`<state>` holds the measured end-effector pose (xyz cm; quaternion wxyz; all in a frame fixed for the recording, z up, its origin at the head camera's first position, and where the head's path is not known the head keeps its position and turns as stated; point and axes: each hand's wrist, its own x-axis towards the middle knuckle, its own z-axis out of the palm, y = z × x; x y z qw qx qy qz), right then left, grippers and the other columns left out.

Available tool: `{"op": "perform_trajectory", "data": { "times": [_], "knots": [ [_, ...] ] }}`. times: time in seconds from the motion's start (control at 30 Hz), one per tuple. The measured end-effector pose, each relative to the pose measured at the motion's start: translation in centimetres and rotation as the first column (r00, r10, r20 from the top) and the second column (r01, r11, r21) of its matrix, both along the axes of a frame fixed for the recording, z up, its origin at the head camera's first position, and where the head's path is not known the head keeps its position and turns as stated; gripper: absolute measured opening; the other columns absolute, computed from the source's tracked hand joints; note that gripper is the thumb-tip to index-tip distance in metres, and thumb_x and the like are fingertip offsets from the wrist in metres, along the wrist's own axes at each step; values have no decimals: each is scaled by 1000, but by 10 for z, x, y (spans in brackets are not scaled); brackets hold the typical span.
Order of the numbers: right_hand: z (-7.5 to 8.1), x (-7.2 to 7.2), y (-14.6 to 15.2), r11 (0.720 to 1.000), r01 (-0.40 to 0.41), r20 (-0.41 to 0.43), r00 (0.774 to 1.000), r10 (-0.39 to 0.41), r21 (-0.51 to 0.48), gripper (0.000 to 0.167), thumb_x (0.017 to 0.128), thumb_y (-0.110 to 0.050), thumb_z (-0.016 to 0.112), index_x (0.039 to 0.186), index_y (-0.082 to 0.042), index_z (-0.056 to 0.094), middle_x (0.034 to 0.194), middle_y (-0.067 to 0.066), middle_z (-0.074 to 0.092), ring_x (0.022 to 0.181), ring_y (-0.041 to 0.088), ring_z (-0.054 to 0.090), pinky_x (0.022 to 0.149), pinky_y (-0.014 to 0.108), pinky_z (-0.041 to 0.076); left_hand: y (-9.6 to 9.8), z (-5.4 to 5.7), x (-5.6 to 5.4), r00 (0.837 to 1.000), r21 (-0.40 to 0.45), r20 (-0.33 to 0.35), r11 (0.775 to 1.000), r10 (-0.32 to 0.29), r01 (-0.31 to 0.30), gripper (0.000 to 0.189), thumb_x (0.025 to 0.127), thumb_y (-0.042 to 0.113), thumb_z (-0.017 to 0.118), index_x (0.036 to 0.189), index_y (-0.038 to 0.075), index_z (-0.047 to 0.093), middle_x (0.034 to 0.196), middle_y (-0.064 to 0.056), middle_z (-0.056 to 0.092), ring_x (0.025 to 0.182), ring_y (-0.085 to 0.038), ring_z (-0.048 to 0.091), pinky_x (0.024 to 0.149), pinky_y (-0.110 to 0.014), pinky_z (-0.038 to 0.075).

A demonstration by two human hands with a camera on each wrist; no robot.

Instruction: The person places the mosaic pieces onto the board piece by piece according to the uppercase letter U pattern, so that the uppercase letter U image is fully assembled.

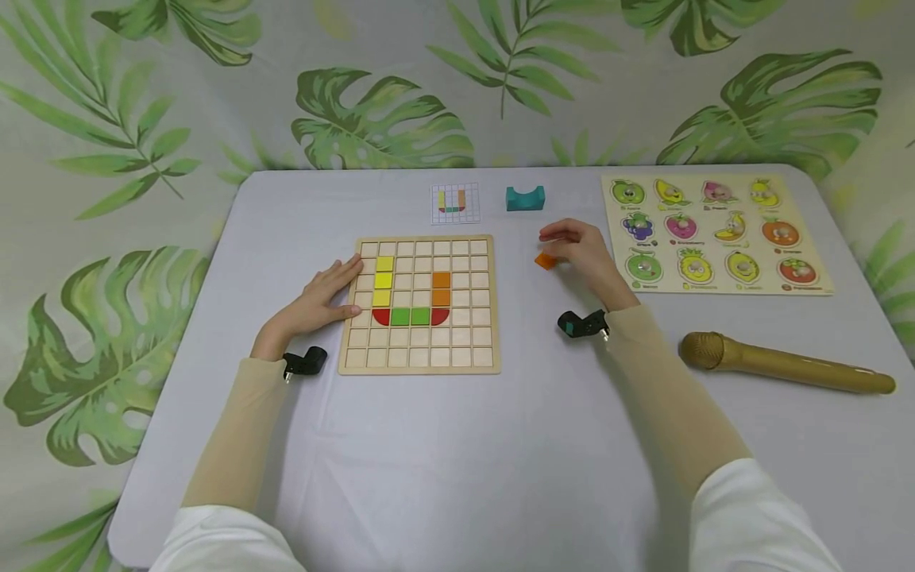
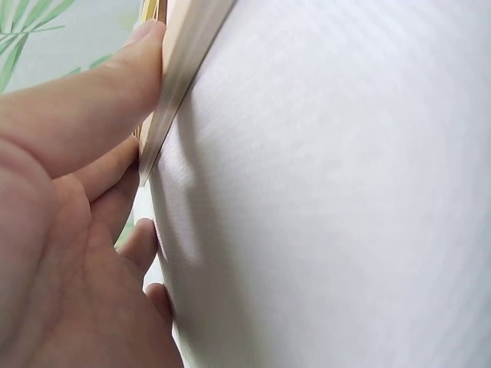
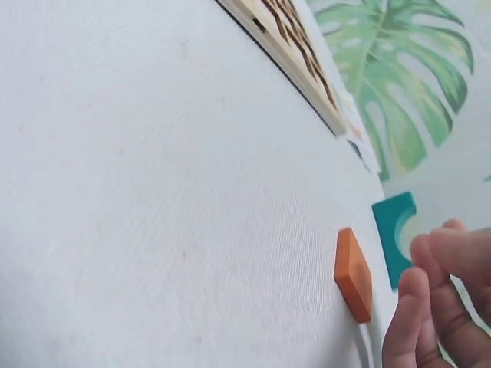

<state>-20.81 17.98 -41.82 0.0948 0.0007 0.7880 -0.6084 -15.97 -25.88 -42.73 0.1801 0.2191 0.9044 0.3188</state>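
Note:
My left hand (image 1: 314,302) lies at the left edge of a wooden grid board (image 1: 493,357), its fingers spread and thumb touching the edge. In the board's cells sit yellow squares (image 1: 383,280), red rounded corner pieces (image 1: 382,317), green squares (image 1: 411,316) and orange squares (image 1: 441,288). To the right of the board, my right hand (image 1: 582,253) hovers with bent fingers over a loose orange square tile (image 1: 545,261). The right wrist view shows a gap between the fingertips (image 3: 415,285) and this tile (image 3: 353,276).
A small pattern card (image 1: 455,203) lies behind the board, with a teal block (image 1: 525,199) to its right. At the back right is a fruit puzzle board (image 1: 718,234). A brown microphone-shaped object (image 1: 786,364) lies at the right, near my forearm.

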Motion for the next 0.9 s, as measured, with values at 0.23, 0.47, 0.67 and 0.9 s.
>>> {"op": "perform_trajectory", "data": {
  "times": [0.23,0.47,0.67,0.9],
  "knots": [
    [-2,3,4,988,19,38,999,-25,153,28,89,3,60,117,3,60,117,17,60,90,17,51,76,23,42,0,0,0,1000,5,4,1000,0,0,77,95,21,61,153,2,14,160,-11,4,144,-33,-6,112,-53,-6],
    [-7,3,-3,926,-22,-35,999,38,376,30,80,5,67,110,2,64,109,17,62,91,25,52,78,30,41,-1,-1,0,1000,6,1,1000,-1,1,77,94,21,61,153,2,14,160,-11,4,144,-33,-6,111,-54,-6],
    [-4,2,-6,918,-21,-46,998,42,396,30,79,9,68,108,5,63,102,19,60,90,28,52,76,29,43,-2,-2,0,1000,1,-3,1000,0,0,78,94,21,61,153,2,14,160,-11,4,144,-34,-6,111,-54,-6],
    [4,-1,-7,935,-74,2,997,78,346,21,80,4,71,99,1,63,90,16,61,83,26,53,75,29,44,-1,-2,-1,1000,3,-3,1000,-3,3,77,94,21,61,153,2,14,160,-11,4,144,-34,-6,111,-55,-6]
  ]
}}
